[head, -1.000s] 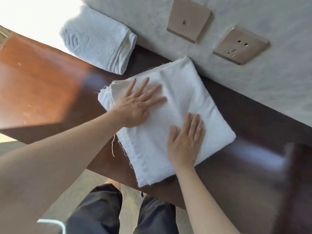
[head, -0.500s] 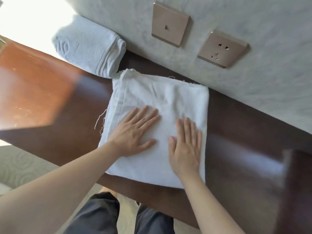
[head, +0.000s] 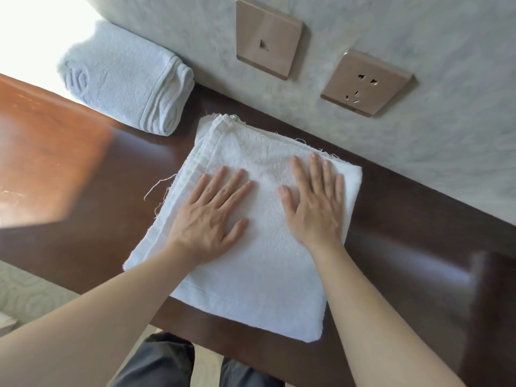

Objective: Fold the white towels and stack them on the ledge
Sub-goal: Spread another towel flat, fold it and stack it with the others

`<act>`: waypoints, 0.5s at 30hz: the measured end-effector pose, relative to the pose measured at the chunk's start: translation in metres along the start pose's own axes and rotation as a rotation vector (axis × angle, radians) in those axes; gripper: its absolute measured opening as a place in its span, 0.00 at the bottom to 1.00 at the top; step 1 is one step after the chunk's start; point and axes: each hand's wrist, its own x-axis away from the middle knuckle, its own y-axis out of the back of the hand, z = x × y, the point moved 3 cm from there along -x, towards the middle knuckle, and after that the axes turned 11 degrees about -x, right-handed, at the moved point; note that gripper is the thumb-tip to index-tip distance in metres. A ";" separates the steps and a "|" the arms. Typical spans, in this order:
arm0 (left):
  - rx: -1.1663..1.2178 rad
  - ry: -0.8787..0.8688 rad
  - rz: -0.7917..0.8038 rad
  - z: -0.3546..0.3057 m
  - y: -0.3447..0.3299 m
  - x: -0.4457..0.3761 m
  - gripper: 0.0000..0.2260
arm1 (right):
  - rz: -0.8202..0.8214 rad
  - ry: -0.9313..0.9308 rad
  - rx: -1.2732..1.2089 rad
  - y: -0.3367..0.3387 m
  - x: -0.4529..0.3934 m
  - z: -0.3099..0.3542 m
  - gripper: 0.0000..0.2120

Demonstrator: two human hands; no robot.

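Strong daylight blows out top-left corner, glare on ledge (head: 50,169) at left; right edge blurred, wide-angle warp.

Hotel-like room, dark wooden ledge (head: 83,174), bronze wall sockets (head: 365,82), rolled towel (head: 125,79), patterned carpet (head: 30,297)

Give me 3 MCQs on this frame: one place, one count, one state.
1. Where is the rolled towel relative to the folded towel?
A. on top of it
B. beyond it to the left, by the wall
C. on the floor

2. How many wall plates show?
A. one
B. two
C. four

3. How do the hands lie on the folded towel?
A. flat, fingers straight
B. pinching a corner
C. lifted clear of it

Key:
1 B, it sits on the ledge against the wall.
2 B, a blank-looking plate and a socket.
3 A, left hand and right hand press palms down.
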 end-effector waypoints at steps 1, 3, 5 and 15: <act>0.006 0.000 0.003 0.000 0.000 -0.001 0.31 | -0.004 -0.006 0.008 0.001 -0.003 -0.002 0.30; 0.012 -0.007 0.010 0.000 0.002 -0.002 0.31 | -0.016 -0.017 0.007 0.001 -0.004 0.001 0.30; 0.011 0.012 0.018 -0.002 0.006 -0.003 0.30 | -0.030 -0.052 0.000 0.001 -0.004 0.004 0.29; -0.022 -0.019 0.057 0.014 0.020 -0.099 0.27 | -0.126 0.006 -0.002 -0.006 0.000 0.000 0.29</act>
